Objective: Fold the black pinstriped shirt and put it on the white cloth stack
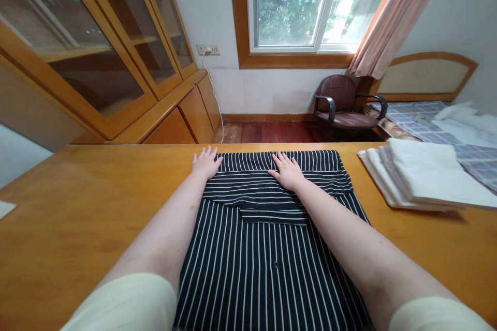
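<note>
"Where's the striped garment point(267, 253)?"
"Central on the tabletop point(97, 207); my left hand point(205, 164) and right hand point(288, 171) touch its folded end, fingers spread, near the tabletop's far edge."
"Risk?"
"Uneven pushing could skew it."

my single view looks out from a camera worn on my head, set above and behind my hands, facing forward and down across the table point(97, 191). my forearms point(165, 232) come in from the lower corners and reach away, putting my left hand point(205, 164) and right hand point(288, 171) near mid-picture. the striped garment point(267, 269) lies close below, cut by the bottom edge. beyond the table, the view faces the window point(293, 8), farther off and cut by the top edge. it takes in the cabinet point(120, 44) leftward and the bed point(411, 114) rightward.
</note>
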`<state>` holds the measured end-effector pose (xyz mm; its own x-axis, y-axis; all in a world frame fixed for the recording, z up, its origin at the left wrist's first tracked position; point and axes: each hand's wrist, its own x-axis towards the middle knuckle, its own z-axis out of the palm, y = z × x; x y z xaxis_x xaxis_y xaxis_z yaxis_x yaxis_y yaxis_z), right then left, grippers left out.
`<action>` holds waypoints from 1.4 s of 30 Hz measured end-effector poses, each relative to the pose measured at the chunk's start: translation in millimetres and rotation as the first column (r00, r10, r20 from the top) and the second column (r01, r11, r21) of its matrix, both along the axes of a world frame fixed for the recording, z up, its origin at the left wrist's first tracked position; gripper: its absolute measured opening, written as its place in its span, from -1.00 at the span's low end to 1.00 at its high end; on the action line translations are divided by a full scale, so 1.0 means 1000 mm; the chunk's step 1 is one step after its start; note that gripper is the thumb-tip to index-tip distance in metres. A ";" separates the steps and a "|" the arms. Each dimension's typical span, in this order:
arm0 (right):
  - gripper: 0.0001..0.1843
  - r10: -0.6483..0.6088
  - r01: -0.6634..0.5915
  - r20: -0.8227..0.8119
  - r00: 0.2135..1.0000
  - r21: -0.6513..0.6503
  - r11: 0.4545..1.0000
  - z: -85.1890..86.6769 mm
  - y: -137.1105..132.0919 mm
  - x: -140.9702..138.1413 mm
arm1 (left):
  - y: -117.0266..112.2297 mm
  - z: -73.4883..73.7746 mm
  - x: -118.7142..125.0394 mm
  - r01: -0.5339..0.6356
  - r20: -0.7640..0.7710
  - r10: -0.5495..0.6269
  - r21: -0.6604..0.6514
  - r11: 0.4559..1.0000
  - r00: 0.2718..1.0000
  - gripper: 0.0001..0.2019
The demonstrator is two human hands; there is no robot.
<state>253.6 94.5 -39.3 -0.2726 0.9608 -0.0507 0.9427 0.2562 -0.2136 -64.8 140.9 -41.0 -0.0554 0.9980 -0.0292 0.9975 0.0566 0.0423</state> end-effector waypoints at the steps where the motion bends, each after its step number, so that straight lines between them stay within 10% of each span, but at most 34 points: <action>1: -0.22 -0.001 0.001 -0.001 1.000 0.006 1.000 0.000 0.001 -0.001 | 0.001 0.000 0.000 -0.004 0.000 0.004 0.000 1.000 1.000 -0.32; 10: -0.46 -0.156 0.215 -0.369 0.916 0.125 0.968 0.009 0.037 0.056 | 0.005 -0.002 0.001 -0.010 0.001 0.010 0.019 1.000 1.000 -0.31; 18: -0.43 -0.186 0.194 0.140 0.973 -0.046 0.980 0.033 0.059 0.155 | 0.007 0.002 0.010 0.001 0.028 -0.007 0.179 0.984 1.000 -0.48; 23: -0.30 -0.181 0.207 0.294 0.938 -0.059 0.977 0.047 0.065 0.157 | 0.008 0.007 0.012 0.054 0.020 -0.061 0.241 0.969 0.998 -0.54; 30: -0.67 -0.121 0.113 0.456 0.882 0.045 0.993 0.066 0.055 0.142 | -0.001 0.013 0.013 0.079 -0.058 -0.064 0.295 0.952 0.996 -0.66; 42: -0.74 -0.237 0.120 0.146 0.960 0.549 0.827 0.143 -0.019 0.139 | -0.056 0.113 0.009 0.161 -0.021 -0.177 0.530 0.832 0.984 -0.79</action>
<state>392.9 75.3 103.3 -0.1334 0.8849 0.4462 0.9899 0.0974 0.1029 -55.7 84.6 71.7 0.1081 0.8559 0.5058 0.9874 -0.1514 0.0450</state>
